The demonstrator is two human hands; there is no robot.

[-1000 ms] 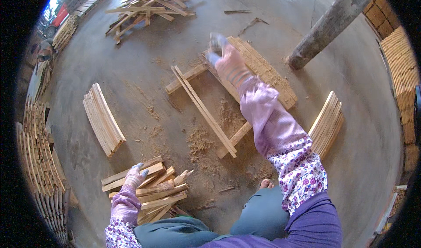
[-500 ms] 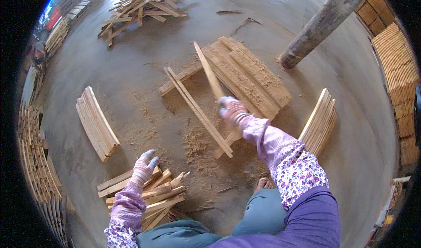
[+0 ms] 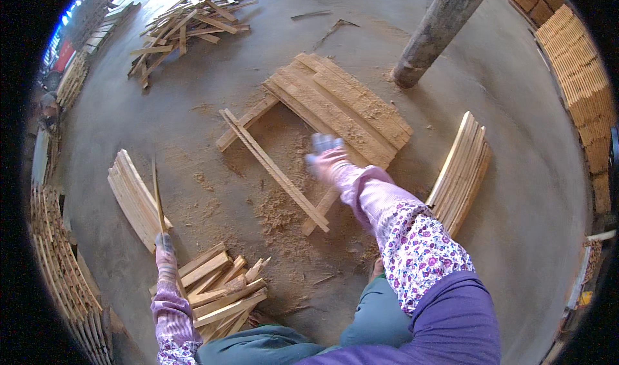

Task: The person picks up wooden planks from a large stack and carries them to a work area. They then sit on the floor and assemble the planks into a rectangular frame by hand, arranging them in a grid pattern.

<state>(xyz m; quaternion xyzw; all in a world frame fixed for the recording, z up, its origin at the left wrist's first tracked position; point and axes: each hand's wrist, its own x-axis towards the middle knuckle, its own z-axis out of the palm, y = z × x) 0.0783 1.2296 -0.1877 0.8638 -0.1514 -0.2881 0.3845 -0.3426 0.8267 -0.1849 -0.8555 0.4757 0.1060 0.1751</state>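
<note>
My gloved left hand (image 3: 166, 255) is closed round the near end of a thin wooden slat (image 3: 157, 194), seen nearly edge-on. The slat points away from me, beside the left stack of slats (image 3: 132, 187); whether they touch I cannot tell. My gloved right hand (image 3: 327, 157) is somewhat blurred, its fingers stretched out with nothing in them. It hovers near the sawdust-covered boards (image 3: 342, 107), which lie with a crosspiece (image 3: 251, 121) under their left side. A narrow pair of strips (image 3: 274, 168) rests on crosspieces left of my right hand.
A pile of short offcuts (image 3: 222, 291) lies by my left forearm. Another slat stack (image 3: 459, 171) stands at the right. Farther off are a heap of scrap strips (image 3: 187, 26) and a thick round post (image 3: 438, 36). Stacked wood (image 3: 580, 81) lines the right edge; sawdust (image 3: 280, 210) covers the middle floor.
The slat has gone from my right hand to my left. My left hand has closed on it and moved left, towards the left stack. My right hand has let go and opened.
</note>
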